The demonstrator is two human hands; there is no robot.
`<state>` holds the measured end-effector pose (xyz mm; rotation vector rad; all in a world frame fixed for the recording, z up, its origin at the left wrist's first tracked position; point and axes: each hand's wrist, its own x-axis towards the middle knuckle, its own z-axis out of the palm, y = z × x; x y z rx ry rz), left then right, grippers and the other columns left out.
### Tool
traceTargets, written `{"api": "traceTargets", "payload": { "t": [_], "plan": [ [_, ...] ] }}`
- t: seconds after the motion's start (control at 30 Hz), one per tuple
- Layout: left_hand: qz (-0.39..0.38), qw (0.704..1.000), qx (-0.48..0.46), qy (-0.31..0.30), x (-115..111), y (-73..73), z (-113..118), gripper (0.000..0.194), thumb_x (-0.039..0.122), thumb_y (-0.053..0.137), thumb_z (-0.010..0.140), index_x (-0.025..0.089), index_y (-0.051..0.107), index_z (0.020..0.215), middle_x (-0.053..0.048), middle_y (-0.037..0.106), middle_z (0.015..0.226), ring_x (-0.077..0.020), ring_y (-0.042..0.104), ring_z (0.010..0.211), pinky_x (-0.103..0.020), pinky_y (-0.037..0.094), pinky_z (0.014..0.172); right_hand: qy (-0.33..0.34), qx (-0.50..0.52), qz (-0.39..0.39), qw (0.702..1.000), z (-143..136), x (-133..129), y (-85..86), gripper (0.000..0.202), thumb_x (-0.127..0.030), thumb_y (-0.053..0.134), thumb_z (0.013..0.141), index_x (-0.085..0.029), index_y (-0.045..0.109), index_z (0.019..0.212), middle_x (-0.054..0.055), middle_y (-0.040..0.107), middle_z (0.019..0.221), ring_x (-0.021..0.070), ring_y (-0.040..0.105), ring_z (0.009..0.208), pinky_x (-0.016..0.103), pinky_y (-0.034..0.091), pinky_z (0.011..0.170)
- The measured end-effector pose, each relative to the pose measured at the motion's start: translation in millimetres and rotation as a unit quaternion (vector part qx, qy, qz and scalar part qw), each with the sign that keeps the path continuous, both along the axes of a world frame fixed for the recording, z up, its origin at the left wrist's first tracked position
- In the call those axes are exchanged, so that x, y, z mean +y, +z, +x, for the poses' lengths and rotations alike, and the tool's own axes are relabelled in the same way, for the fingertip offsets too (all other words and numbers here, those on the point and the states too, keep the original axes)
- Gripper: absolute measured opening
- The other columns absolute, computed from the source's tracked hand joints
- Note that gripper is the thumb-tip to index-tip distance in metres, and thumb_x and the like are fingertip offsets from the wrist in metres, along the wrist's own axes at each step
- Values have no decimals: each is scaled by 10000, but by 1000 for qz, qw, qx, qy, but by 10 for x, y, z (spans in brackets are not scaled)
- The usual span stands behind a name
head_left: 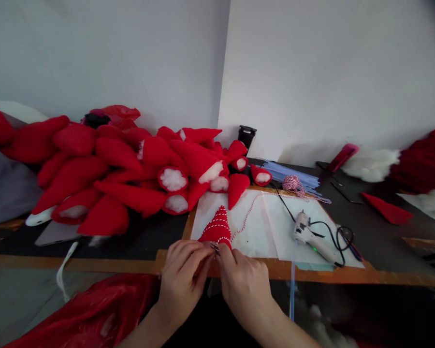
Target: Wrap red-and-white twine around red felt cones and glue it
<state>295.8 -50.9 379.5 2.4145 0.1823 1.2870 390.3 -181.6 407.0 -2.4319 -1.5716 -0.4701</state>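
A red felt cone (219,226), wound with red-and-white twine, lies on white paper at the table's front edge, its tip pointing away from me. My left hand (184,266) pinches the cone's near end from the left. From the right, my right hand (241,275) grips the same end with curled fingers. Between my fingertips shows a small metallic thing (214,247), too small to name. The twine (252,209) runs from the cone over the paper to a ball of twine (293,184). My hands cover the cone's base.
Stuffed red cones (112,169) are heaped on the left. A glue gun (310,237) with a cord lies right of my hands, before a bundle of glue sticks (293,176). Farther right are white stuffing (371,163) and a flat red felt piece (387,209).
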Motion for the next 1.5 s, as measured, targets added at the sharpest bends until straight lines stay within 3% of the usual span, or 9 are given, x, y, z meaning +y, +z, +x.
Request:
{"api": "traceTargets", "payload": {
  "t": [0.4, 0.53, 0.67, 0.8, 0.9, 1.07, 1.2, 1.33, 1.5],
  "plan": [
    [-6, 999, -41, 12, -29, -60, -63, 253, 18, 639, 856, 204, 627, 1028, -39, 680, 896, -203, 633, 872, -381, 497, 828, 39, 19, -5, 999, -4, -28, -54, 292, -119, 501, 921, -150, 581, 1200, 53, 706, 741, 218, 690, 531, 268, 434, 425],
    [-47, 986, -59, 147, 127, -96, -152, 210, 78, 654, 857, 194, 618, 1028, -70, 643, 931, -238, 614, 904, -411, 495, 848, 40, 86, 30, 995, 156, -186, -36, 272, -266, 415, 1018, -179, 524, 1252, 73, 747, 862, 194, 710, 591, 245, 451, 468],
    [-40, 963, -57, 261, 360, -96, -123, 467, 199, 694, 841, 159, 539, 1279, -162, 579, 1156, -332, 553, 1104, -504, 477, 951, -121, 58, 60, 989, 597, -387, -201, 211, -274, 384, 1033, -159, 528, 1135, 99, 746, 921, 198, 711, 624, 251, 405, 472],
    [52, 981, -42, 181, 393, -24, -5, 288, 161, 703, 824, 216, 637, 1099, -124, 588, 1166, -300, 594, 1049, -477, 487, 941, -146, 14, -25, 989, 902, -467, -343, 187, -191, 432, 1010, -165, 584, 1116, 86, 694, 917, 218, 682, 749, 274, 444, 593],
    [37, 990, -58, 127, 397, 57, 48, 276, 157, 700, 822, 204, 616, 1080, -121, 596, 1136, -284, 609, 1021, -463, 504, 928, -149, 1, 25, 988, 1052, -588, -335, 193, -230, 467, 1003, -181, 619, 1111, 96, 666, 969, 256, 640, 916, 333, 487, 795],
    [14, 997, 58, -46, 576, 120, 69, 300, 205, 608, 879, 222, 579, 1177, -112, 615, 1203, -275, 606, 1118, -427, 514, 964, -350, -38, 25, 935, 1538, -1165, -425, 364, -124, 532, 852, -46, 555, 1207, 214, 621, 1088, 331, 603, 1007, 412, 482, 886],
    [31, 986, 123, -111, 636, 75, 167, 305, 197, 620, 879, 236, 591, 1180, -93, 642, 1224, -256, 602, 1164, -397, 509, 998, -322, -24, -20, 946, 1814, -1519, -585, 412, -73, 515, 813, -67, 548, 1223, 206, 610, 1141, 309, 608, 1045, 416, 477, 929],
    [28, 984, 101, -146, 578, 24, 304, 210, 134, 598, 902, 229, 645, 1083, -61, 709, 1107, -213, 641, 1099, -368, 518, 987, -290, 5, -23, 957, 1874, -1530, -612, 508, -46, 499, 789, -121, 546, 1289, 234, 475, 1345, 301, 600, 1036, 425, 495, 844],
    [-1, 983, 80, -163, 535, 5, 393, 209, 117, 609, 909, 220, 658, 1085, -52, 726, 1070, -190, 655, 1058, -345, 526, 962, -255, 139, 103, 952, 2003, -1521, -615, 495, -112, 512, 742, -187, 616, 1220, 130, 570, 1154, 258, 604, 897, 387, 487, 780]
  ]
}}
